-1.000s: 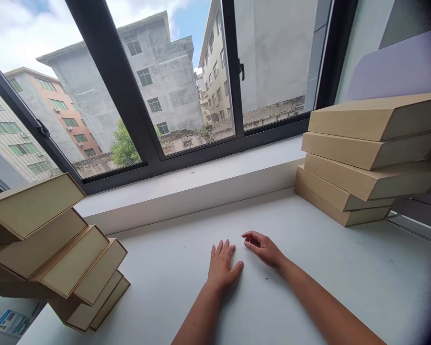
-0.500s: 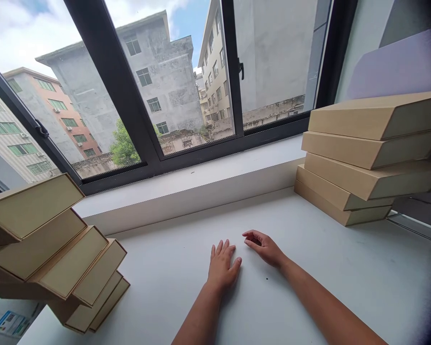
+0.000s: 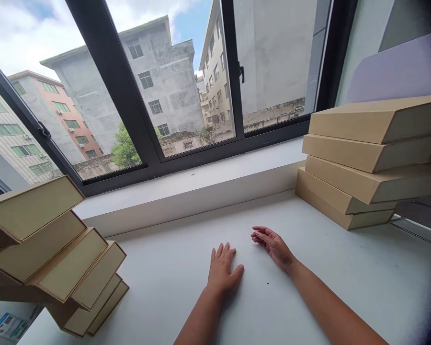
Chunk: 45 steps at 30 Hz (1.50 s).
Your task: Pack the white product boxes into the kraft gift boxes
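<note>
My left hand [image 3: 222,274] lies palm down on the white tabletop [image 3: 165,292], its fingers spread and its thumb out to the side. To the right and slightly farther forward, my right hand [image 3: 276,247] is turned on its side just over the surface. Its fingers are loosely curved, with the thumb close to them, and nothing shows in its grasp. A tiny dark speck [image 3: 267,283] sits on the table below the right hand. Neither hand touches the other.
Tan box files stand in a staggered left stack [image 3: 62,266] and a right stack [image 3: 348,148]. Behind the table runs a white window sill [image 3: 201,184] under a dark-framed window [image 3: 158,165]. A purple panel [image 3: 388,72] rises behind the right stack.
My right hand has shifted a little to the right, away from the left hand, and its fingers have straightened somewhat. The left hand stays nearly in place.
</note>
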{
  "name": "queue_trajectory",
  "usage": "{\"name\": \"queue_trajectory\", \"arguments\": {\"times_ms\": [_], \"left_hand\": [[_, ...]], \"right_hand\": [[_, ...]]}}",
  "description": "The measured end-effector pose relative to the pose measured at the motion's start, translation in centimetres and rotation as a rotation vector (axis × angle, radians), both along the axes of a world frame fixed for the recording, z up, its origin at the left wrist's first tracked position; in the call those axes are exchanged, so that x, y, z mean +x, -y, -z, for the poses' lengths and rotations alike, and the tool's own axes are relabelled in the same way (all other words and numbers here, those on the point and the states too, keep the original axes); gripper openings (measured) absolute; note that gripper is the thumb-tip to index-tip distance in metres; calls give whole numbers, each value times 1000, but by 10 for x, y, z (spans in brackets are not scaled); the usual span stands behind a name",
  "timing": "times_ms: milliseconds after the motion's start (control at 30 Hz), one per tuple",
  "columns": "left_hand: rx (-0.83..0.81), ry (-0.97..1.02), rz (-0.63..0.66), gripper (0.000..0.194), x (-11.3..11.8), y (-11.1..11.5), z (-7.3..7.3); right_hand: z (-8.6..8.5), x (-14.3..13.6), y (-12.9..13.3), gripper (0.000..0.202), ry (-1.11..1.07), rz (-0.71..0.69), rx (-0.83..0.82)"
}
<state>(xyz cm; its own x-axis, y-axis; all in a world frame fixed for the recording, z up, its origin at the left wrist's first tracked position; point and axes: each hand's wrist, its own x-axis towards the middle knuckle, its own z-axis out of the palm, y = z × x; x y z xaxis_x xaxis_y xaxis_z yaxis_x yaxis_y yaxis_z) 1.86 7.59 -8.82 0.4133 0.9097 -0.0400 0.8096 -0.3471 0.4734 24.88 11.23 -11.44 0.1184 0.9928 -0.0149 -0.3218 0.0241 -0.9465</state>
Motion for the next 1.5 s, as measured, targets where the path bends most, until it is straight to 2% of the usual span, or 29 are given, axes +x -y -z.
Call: {"name": "queue_trajectory", "arguments": {"times_ms": [167,300,733,967,1167,1500], "left_hand": [[-10,1,-4,64,1,0,-2],[-6,-10,-1,64,1,-1,-1],[22,-3,14,60,-3,-4,13],[14,-1,10,59,-2,-3,10],[-3,14,14,61,-1,-2,9],[12,-4,7,59,-1,-4,12]], "right_hand": [[-6,3,1,42,-234,-1,-76],[-10,3,2,38,-266,-5,-83],[-8,3,5,39,-112,-22,-52],[-6,1,4,41,-78,-62,-57],[-12,-2,7,45,2,-85,-61],[-14,-3,9,45,70,-99,-49]]}}
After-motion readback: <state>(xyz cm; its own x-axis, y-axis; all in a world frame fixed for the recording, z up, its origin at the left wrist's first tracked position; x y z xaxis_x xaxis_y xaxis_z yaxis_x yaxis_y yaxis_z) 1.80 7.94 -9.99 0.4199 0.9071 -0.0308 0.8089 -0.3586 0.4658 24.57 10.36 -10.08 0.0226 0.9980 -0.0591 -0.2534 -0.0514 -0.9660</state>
